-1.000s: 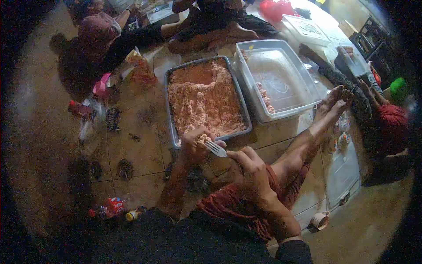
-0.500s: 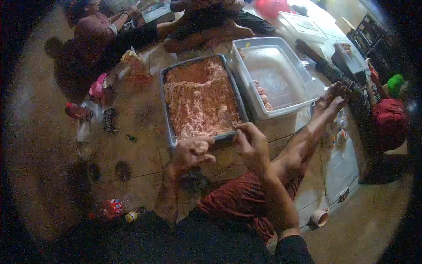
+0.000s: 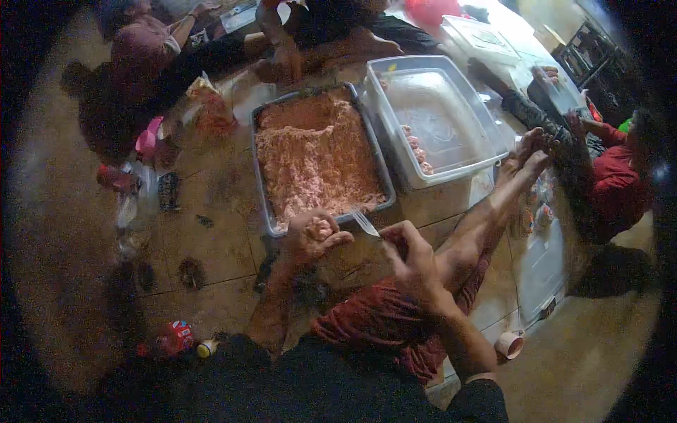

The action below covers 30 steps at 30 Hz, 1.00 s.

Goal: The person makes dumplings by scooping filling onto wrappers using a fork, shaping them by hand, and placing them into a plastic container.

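Cupped at the near edge of the filled tub, my left hand (image 3: pixel 309 240) holds a lump of pinkish mixture (image 3: pixel 320 227) in its palm. My right hand (image 3: pixel 416 257) grips a pale fork (image 3: pixel 365 224), whose tines point up and left by the tub's near right corner. The grey-rimmed tub (image 3: pixel 387 176) contains a mass of the same pink, crumbly mixture (image 3: pixel 310 158), hollowed at its far end. To its right stands a clear plastic bin (image 3: pixel 451 116) with several lumps (image 3: pixel 418 151) along its left side.
My bare leg (image 3: pixel 486 211) stretches toward the right. Other people sit at the top left, top middle and right, one in a red shirt (image 3: pixel 613 183). A cup (image 3: pixel 509 345) lies at lower right, a red-labelled bottle (image 3: pixel 176 337) at lower left, a pink item (image 3: pixel 149 139) at left.
The fork has risen from the mixture and tilted back over the tub's near edge. My left hand has opened more around the lump. A person's arm now reaches down behind the tub.
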{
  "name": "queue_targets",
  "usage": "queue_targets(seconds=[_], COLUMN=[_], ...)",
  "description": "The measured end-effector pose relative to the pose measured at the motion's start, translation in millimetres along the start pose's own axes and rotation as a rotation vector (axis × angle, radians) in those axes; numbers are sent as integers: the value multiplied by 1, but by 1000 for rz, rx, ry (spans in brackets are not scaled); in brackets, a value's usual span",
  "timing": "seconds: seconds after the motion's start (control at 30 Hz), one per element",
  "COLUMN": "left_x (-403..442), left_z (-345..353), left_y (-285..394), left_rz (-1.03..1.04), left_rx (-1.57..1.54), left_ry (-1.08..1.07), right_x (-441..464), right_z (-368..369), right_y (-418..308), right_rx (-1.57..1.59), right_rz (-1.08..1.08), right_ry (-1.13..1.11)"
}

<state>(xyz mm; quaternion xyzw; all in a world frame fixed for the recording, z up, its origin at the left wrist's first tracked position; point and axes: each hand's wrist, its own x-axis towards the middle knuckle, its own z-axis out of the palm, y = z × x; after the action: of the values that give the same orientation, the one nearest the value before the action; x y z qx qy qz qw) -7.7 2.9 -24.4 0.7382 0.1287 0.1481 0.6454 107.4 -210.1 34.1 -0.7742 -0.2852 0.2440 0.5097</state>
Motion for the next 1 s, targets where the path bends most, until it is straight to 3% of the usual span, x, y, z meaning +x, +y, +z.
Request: queue_targets(seconds=[0.07,0.13,0.2,0.27,0.37,0.47,0.6,0.67,0.7,0.77,0.83,1.0], left_x=[5,12,12,12,5,8,15,12,5,0,2,-17], left_z=[2,5,-2,-6,-3,-2,-2,-3,-1,-1,-2,-20], left_y=[5,-5,-11,-29,-38,-18,-8,-14,-16,-20,-10,-5], left_rz=[128,315,-16,264,212,62,21,19,267,515,105,-9], left_rx=[95,162,431,397,428,458,552,538,717,888,526,221], left_ry=[2,20,-42,-33,87,19,-124,-166,-14,143,-97,-289], right_x=[1,6,1,-1,-4,-3,-2,0,0,5,17,49], right_z=[8,16,13,-2,-10,-4,9,12,13,13,14,35], right_y=[-7,-6,-15,-25,-32,-19,-6,-10,-16,-30,-21,70], right_rx=[17,-252,-234,-326,-258,-284,-293,-191,-189,-38,-44,-59], right_rz=[-135,-403,-386,-321,-358,-374,-318,-425,-423,-456,-387,-116], right_ry=[29,-8,-12,-46,36,6,-65,4,1,156,122,-56])
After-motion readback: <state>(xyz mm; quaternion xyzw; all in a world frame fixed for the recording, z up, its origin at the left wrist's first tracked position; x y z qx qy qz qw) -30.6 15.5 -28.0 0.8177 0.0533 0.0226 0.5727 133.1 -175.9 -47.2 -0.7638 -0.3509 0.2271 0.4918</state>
